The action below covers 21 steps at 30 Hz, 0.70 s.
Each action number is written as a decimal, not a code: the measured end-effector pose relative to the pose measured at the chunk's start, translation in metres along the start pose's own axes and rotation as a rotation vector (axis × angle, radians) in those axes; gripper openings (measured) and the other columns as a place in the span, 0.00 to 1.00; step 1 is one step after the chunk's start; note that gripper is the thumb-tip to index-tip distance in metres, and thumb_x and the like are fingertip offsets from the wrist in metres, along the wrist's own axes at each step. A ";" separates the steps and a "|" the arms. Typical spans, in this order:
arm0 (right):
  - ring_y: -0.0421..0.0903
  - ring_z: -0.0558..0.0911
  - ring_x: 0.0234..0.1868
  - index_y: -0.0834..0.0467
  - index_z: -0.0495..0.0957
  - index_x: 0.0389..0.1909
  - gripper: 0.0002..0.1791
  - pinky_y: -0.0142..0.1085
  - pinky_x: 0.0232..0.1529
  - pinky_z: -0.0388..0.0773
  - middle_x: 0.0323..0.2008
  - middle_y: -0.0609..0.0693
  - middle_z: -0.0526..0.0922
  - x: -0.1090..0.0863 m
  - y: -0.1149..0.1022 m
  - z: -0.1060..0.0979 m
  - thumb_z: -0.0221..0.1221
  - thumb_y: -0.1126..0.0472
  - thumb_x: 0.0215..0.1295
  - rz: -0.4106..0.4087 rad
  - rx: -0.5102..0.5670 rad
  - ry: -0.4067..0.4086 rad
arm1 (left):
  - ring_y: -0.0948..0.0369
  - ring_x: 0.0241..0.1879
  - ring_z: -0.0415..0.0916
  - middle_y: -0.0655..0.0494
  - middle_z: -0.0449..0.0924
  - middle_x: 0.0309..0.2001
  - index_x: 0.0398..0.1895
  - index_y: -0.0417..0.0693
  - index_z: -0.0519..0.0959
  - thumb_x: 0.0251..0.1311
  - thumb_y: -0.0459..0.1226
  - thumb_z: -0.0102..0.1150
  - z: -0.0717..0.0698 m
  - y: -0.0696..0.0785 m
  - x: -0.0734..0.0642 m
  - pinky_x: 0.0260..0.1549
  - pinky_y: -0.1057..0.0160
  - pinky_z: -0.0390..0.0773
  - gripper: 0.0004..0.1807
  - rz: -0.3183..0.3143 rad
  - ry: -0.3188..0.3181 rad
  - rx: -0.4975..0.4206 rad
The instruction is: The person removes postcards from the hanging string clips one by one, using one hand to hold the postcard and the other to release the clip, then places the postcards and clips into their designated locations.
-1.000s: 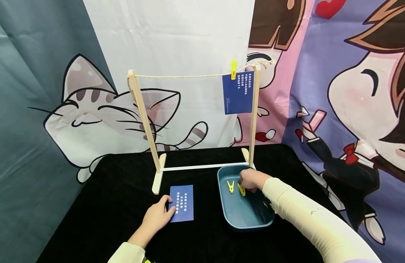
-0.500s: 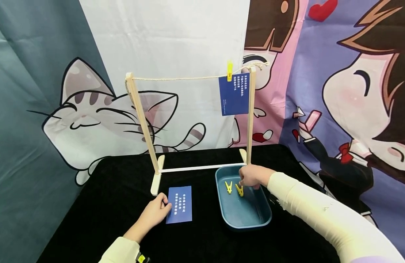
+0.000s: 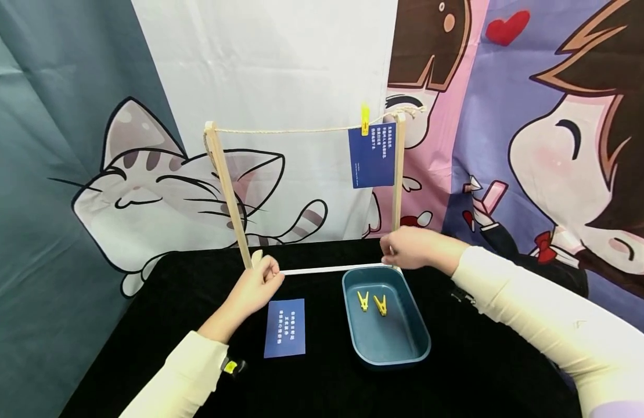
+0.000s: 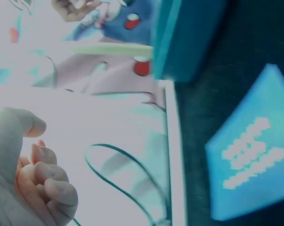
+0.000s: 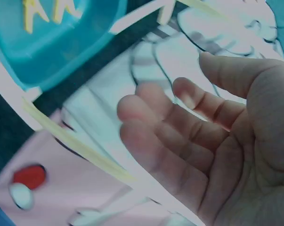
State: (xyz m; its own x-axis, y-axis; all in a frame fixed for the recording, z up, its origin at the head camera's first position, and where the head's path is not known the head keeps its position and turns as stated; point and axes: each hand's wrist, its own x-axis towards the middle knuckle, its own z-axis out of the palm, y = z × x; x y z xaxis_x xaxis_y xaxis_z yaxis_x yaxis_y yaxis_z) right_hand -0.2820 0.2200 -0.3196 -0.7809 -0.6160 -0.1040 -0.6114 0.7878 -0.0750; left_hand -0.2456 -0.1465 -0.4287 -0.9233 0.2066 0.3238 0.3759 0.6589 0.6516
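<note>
My left hand point(image 3: 255, 285) is raised beside the left post, its fingers loosely bent. In the left wrist view, a gap shows between thumb and fingers, with nothing held. Below it on the black cloth lies a blue card point(image 3: 285, 328) with white writing. My right hand point(image 3: 413, 248) hovers above the far right edge of a blue tray point(image 3: 387, 345). Its fingers point(image 5: 153, 150) are relaxed and hold nothing in the right wrist view. Two yellow clothespins point(image 3: 381, 305) lie inside the tray. Another blue card point(image 3: 373, 157) hangs from the string by a yellow clothespin point(image 3: 365, 120).
A wooden frame stands at the back, with a left post point(image 3: 229, 194), a right post point(image 3: 398, 191) and a low white crossbar point(image 3: 322, 270). A string point(image 3: 290, 131) runs between the post tops. Behind hangs a printed cartoon curtain point(image 3: 306, 69).
My left hand has lifted away from the card on the cloth and moved up towards the left post. My right hand has risen out of the tray, where the two clothespins still lie.
</note>
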 end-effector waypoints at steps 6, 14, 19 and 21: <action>0.43 0.80 0.27 0.53 0.79 0.29 0.07 0.44 0.33 0.80 0.24 0.43 0.82 0.000 0.000 -0.048 0.64 0.57 0.67 -0.030 -0.015 0.191 | 0.63 0.17 0.64 0.60 0.67 0.19 0.33 0.53 0.74 0.68 0.40 0.58 -0.010 0.029 0.027 0.20 0.64 0.66 0.05 0.060 0.008 -0.019; 0.46 0.80 0.23 0.57 0.78 0.35 0.09 0.42 0.29 0.76 0.23 0.49 0.81 0.019 0.005 -0.111 0.59 0.55 0.72 0.050 0.053 0.402 | 0.59 0.26 0.70 0.58 0.73 0.26 0.35 0.53 0.77 0.67 0.42 0.55 -0.011 0.055 0.070 0.29 0.60 0.71 0.05 0.038 -0.021 -0.058; 0.50 0.80 0.30 0.59 0.78 0.38 0.10 0.44 0.36 0.73 0.27 0.52 0.81 0.033 0.008 -0.148 0.56 0.56 0.73 0.078 0.064 0.626 | 0.58 0.30 0.71 0.56 0.76 0.31 0.38 0.50 0.77 0.68 0.42 0.54 -0.009 0.073 0.098 0.32 0.60 0.71 0.06 0.013 -0.036 -0.062; 0.52 0.77 0.34 0.60 0.78 0.42 0.11 0.45 0.39 0.71 0.31 0.55 0.80 0.039 0.006 -0.160 0.55 0.56 0.73 0.087 0.070 0.703 | 0.58 0.31 0.72 0.56 0.76 0.32 0.39 0.49 0.77 0.68 0.42 0.54 -0.008 0.080 0.107 0.33 0.61 0.71 0.06 0.002 -0.023 -0.061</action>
State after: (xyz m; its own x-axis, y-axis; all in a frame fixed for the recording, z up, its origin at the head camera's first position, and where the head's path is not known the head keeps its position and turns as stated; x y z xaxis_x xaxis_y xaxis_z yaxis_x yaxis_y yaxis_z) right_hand -0.3363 0.2003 -0.1658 -0.7389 -0.3893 0.5500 -0.5515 0.8184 -0.1616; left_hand -0.3140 -0.0781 -0.3363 -0.9240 0.2247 0.3094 0.3809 0.6136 0.6917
